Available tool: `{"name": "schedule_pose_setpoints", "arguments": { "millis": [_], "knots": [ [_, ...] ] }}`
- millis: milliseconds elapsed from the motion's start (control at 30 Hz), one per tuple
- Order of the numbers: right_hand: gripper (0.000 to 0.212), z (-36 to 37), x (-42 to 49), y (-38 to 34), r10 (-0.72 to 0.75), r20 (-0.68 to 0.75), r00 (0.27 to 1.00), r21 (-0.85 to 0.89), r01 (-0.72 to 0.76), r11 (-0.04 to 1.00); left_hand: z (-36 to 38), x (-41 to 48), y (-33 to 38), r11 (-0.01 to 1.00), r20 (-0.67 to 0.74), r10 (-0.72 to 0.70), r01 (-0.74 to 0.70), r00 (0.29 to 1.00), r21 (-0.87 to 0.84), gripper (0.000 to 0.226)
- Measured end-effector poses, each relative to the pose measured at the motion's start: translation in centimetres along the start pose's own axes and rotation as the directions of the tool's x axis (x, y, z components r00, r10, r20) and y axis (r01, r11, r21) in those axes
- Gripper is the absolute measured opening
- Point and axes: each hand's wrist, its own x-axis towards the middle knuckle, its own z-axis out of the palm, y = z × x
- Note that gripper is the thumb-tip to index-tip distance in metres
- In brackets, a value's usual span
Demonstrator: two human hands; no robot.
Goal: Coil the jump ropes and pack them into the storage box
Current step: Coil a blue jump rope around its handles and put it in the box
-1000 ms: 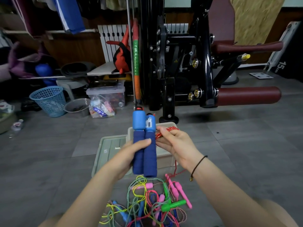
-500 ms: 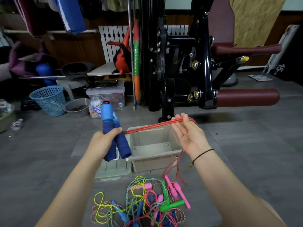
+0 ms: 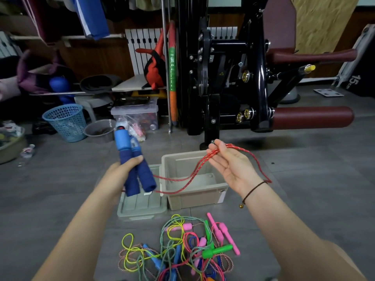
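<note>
My left hand (image 3: 119,175) grips the two blue foam handles (image 3: 132,165) of a jump rope, tilted up to the left. Its red rope (image 3: 194,173) sags in two strands over the beige storage box (image 3: 194,195) and runs up to my right hand (image 3: 229,165). That hand is held palm up, and the doubled rope is pinched between its thumb and fingertips, with a loop trailing down past the wrist. The box stands open on the floor, its lid (image 3: 142,205) lying flat beside it on the left. A tangle of other jump ropes (image 3: 178,250) in pink, green, yellow and blue lies on the floor nearer me.
A black weight machine (image 3: 233,82) with maroon padded rollers stands right behind the box. To the left are a blue mesh basket (image 3: 66,122), a grey bowl (image 3: 99,130) and a clear bin (image 3: 136,114) under a low shelf. Grey floor tiles lie bare to the right.
The two hands have drawn apart and then eased: the rope, taut half a second ago, now sags over the box. The handles have tilted further left.
</note>
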Motion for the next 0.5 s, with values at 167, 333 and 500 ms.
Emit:
{"name": "schedule_pose_setpoints", "arguments": {
  "millis": [167,333,500],
  "knots": [
    [0.014,2.3,-0.2,3.5,0.069,0.066,0.995,-0.262,-0.049,0.964,5.0,-3.7,0.6,0.939,0.38,-0.016,0.144,0.925,-0.311,0.017],
    [0.013,3.9,-0.1,5.8,0.139,0.065,0.988,-0.066,-0.135,0.989,7.7,-5.1,0.3,0.944,0.464,0.019,0.136,0.886,-0.299,0.035],
    [0.013,2.8,1.6,3.7,0.253,-0.004,0.967,0.081,-0.252,0.964,7.0,-3.9,0.8,0.963,0.377,-0.001,0.102,0.926,-0.248,0.012]
  ]
}}
